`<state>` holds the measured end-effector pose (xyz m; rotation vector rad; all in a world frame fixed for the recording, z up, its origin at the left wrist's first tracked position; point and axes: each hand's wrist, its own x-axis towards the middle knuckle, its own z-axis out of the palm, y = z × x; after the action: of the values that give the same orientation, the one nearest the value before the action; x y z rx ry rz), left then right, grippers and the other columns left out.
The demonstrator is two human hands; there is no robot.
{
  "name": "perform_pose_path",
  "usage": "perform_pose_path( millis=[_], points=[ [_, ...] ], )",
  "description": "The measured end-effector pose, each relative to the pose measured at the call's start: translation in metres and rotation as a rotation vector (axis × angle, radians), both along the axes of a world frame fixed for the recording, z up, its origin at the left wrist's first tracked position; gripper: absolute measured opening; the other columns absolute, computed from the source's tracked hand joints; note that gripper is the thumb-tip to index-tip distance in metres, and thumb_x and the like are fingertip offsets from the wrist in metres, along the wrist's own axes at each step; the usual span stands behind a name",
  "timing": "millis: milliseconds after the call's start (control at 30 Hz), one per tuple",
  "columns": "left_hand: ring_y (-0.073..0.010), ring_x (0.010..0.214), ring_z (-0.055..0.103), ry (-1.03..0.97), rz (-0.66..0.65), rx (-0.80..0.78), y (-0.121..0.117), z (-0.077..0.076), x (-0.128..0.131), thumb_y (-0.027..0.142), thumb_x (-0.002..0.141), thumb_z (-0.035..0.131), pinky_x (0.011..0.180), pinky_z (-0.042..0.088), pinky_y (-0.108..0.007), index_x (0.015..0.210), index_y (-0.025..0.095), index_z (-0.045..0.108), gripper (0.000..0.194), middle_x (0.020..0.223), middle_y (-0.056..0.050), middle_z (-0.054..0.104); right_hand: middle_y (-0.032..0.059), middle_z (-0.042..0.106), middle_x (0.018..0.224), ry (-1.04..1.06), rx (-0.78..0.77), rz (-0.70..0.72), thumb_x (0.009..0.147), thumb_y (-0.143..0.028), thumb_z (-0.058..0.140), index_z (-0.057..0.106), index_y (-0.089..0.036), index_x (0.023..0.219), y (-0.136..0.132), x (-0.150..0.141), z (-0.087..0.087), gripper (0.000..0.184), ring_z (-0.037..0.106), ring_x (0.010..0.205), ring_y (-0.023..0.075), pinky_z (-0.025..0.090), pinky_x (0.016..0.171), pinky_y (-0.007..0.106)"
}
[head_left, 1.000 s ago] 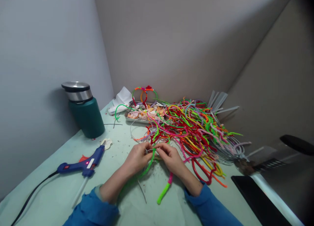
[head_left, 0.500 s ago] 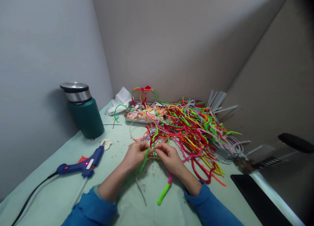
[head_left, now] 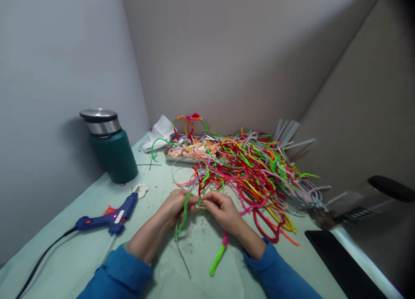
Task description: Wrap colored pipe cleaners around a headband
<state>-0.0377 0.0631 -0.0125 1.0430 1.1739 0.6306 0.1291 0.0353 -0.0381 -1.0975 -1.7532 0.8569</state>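
Observation:
My left hand (head_left: 175, 206) and my right hand (head_left: 222, 208) meet at the table's middle, both pinched on a green pipe cleaner (head_left: 183, 210) wound round a thin grey hoop (head_left: 180, 243). The hoop curves down from my left hand toward my sleeve. A green-and-pink wrapped piece (head_left: 218, 253) lies under my right wrist. Just beyond my fingers spreads a big heap of coloured pipe cleaners (head_left: 256, 169).
A blue glue gun (head_left: 108, 217) with its cord lies at the left, a green flask (head_left: 112, 150) behind it. At the back stands a metal tray of shells (head_left: 191, 150) and a wrapped hoop (head_left: 189, 122). Glue sticks (head_left: 288, 135) and a black slab (head_left: 340, 264) lie right.
My hands have shifted slightly left and turned the work. The green pipe cleaner now hangs shorter beside my left hand, and more bare grey hoop shows below it.

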Motion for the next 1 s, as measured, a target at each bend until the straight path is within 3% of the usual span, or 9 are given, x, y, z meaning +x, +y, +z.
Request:
perform_pose_path(
  millis=[267,367,567,700,800,1000],
  points=[
    [-0.0037,0.024,0.024,-0.008,-0.001,-0.042,0.000,0.000,0.001,0.046,0.072,0.058,0.030,0.012,-0.021,0.048,0.014,0.050,0.041,0.031,0.004,0.038,-0.0016,0.056,0.066,0.022,0.004,0.003,0.083,-0.022,0.051,0.063,-0.017,0.085,0.000,0.000,0.000,0.013,0.047,0.058,0.0110,0.035,0.055,0.022],
    [-0.0043,0.025,0.027,-0.073,0.013,-0.078,0.002,0.000,0.000,0.049,0.077,0.050,0.029,0.016,-0.021,0.053,0.014,0.053,0.043,0.036,0.002,0.045,-0.0013,0.057,0.067,0.037,0.000,-0.001,0.083,-0.022,0.051,0.063,-0.017,0.084,0.001,-0.001,-0.001,0.013,0.048,0.060,0.0113,0.036,0.056,0.022],
    [-0.0070,0.028,0.040,-0.133,-0.005,-0.017,0.006,-0.003,-0.003,0.061,0.071,0.051,0.031,0.027,-0.020,0.065,0.011,0.056,0.051,0.051,-0.002,0.058,-0.0025,0.055,0.064,0.041,-0.028,-0.030,0.083,-0.022,0.052,0.062,-0.018,0.080,0.002,0.000,-0.001,0.012,0.047,0.057,0.0108,0.035,0.054,0.022],
    [-0.0091,0.036,0.047,0.111,0.086,0.195,0.006,-0.008,-0.002,0.059,0.066,0.059,0.039,0.033,-0.021,0.064,0.013,0.055,0.047,0.049,0.000,0.056,-0.0022,0.057,0.066,0.071,-0.039,-0.054,0.082,-0.023,0.052,0.062,-0.018,0.079,0.004,0.001,-0.002,0.012,0.050,0.060,0.0114,0.037,0.056,0.022],
    [-0.0096,0.042,0.046,0.192,0.038,0.372,0.005,-0.011,-0.001,0.053,0.069,0.060,0.044,0.033,-0.020,0.062,0.014,0.057,0.040,0.045,0.001,0.051,-0.0015,0.057,0.067,0.113,-0.063,-0.078,0.081,-0.025,0.053,0.063,-0.017,0.080,0.007,0.002,-0.005,0.013,0.051,0.061,0.0120,0.038,0.056,0.022],
    [-0.0136,0.064,0.054,0.361,-0.035,0.870,-0.001,-0.008,0.000,0.027,0.071,0.062,0.059,0.039,-0.022,0.079,0.018,0.065,0.012,0.073,-0.003,0.062,-0.0014,0.056,0.067,0.187,-0.131,-0.105,0.080,-0.028,0.054,0.062,-0.018,0.080,0.012,0.006,-0.008,0.013,0.048,0.059,0.0119,0.037,0.053,0.022]
  ],
)
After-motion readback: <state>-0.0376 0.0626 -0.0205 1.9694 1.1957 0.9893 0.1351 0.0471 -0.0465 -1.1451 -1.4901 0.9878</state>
